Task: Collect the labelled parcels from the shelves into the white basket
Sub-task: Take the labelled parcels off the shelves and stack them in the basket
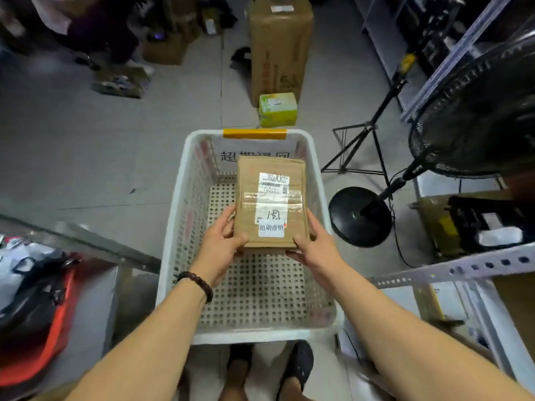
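Both hands, left (221, 244) and right (314, 246), grip flat brown labelled cardboard parcel (270, 202) near-end corners | over white perforated plastic basket (176, 215) | seems light, stiff.

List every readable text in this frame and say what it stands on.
"超期滞留": sticker at the parcel's near end.
"周", probably, handwritten: label just above it.
Shipping label: print too small; scrawl unclear.
"超期退回", likely, lower half hidden: sign on the basket's far wall.
Carton and green box: blurred.
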